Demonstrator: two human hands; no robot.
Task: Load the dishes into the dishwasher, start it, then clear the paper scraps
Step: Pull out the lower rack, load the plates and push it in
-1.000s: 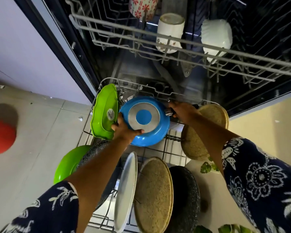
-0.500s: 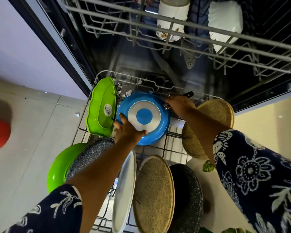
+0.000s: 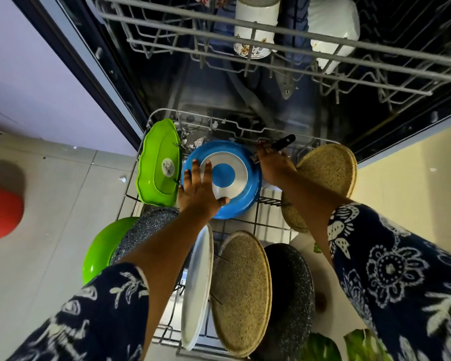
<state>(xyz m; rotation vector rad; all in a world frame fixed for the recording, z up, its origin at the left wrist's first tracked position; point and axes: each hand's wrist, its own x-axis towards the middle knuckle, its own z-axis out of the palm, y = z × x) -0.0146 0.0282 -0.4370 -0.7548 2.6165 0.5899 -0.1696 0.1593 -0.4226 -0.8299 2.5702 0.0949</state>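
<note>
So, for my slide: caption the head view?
Left hand presses blue pan, right hand grips its handle, in lower rack.

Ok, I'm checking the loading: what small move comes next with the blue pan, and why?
Probably ease the blue pan down until it seats in the lower rack, then let go. The left hand presses flat on its base and the right hand grips its black handle, so it seems not yet released.
</note>
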